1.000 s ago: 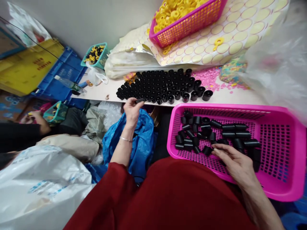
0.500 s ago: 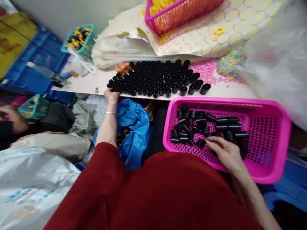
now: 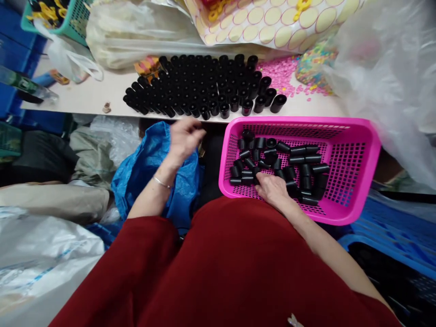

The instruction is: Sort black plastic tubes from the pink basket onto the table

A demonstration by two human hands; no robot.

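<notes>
Several black plastic tubes (image 3: 204,86) stand upright in tight rows on the white table (image 3: 88,97). A pink basket (image 3: 340,122) rests on my lap below the table edge, with several loose black tubes (image 3: 299,159) lying in it. My right hand (image 3: 272,188) is inside the basket at its near left side, fingers curled down over tubes there. My left hand (image 3: 184,138) hovers below the table edge over a blue plastic bag (image 3: 150,159), between the rows and the basket. It is smeared by motion, so its fingers are unclear.
A sheet of round stickers (image 3: 265,22), pink beads (image 3: 282,72) and a teal basket (image 3: 68,18) lie behind the rows. A big clear bag (image 3: 384,81) fills the right. A white sack (image 3: 44,263) and bundles crowd the left; a blue crate (image 3: 391,245) sits at the lower right.
My left hand has left the left end of the rows and swung down and right toward the basket. My right hand has slid left in the basket and curled. The view has tilted down.
</notes>
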